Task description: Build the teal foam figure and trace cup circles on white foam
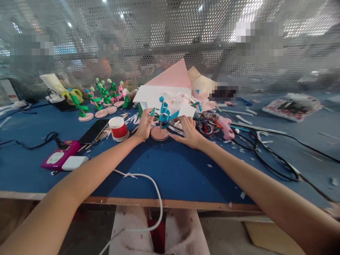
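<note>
A small craft with a spiral of blue paper strip point(164, 115) round a thin stick stands upright on a round pink base point(159, 133), between my two hands. My left hand point(145, 125) is closed just left of it, a small teal paper piece point(152, 112) at its fingertips. To the right, my right hand point(189, 132) has its thumb apart from its bent fingers, near the strip's pointed end and over white paper scraps. Whether its fingertips touch the scraps is unclear. Several similar crafts with green and pink spirals point(105, 97) stand at the back left.
Left of my hands are a red-and-white tub point(118, 128), a dark phone point(94, 131) and a purple power socket point(61, 156). A pink glue gun point(226, 128) and looping black cable point(276, 170) lie right. Behind are paper sheets point(166, 94) and a perforated metal screen point(159, 42).
</note>
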`<move>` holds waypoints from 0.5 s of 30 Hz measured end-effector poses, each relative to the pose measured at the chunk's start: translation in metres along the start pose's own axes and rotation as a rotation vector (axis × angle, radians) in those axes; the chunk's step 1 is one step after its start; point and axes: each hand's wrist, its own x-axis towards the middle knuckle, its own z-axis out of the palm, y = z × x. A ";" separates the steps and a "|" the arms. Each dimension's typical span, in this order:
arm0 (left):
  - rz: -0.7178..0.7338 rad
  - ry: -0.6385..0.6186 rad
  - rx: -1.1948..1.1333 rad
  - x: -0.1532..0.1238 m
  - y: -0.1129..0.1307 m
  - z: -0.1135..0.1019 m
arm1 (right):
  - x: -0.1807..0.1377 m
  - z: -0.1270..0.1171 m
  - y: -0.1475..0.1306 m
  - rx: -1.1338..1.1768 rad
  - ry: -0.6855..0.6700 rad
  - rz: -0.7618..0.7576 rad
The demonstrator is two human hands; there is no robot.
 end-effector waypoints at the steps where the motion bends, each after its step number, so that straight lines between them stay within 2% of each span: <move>1: 0.002 0.021 0.009 0.000 -0.001 0.000 | 0.000 0.000 0.000 0.002 -0.001 -0.001; 8: 0.030 0.019 -0.018 -0.001 0.004 -0.001 | 0.000 0.000 0.003 0.035 0.029 -0.029; 12: -0.031 -0.048 -0.016 -0.002 0.010 0.000 | 0.000 0.004 0.006 0.048 0.069 -0.041; 15: -0.072 -0.146 -0.028 -0.002 0.011 0.001 | 0.000 0.004 0.006 0.050 0.076 -0.042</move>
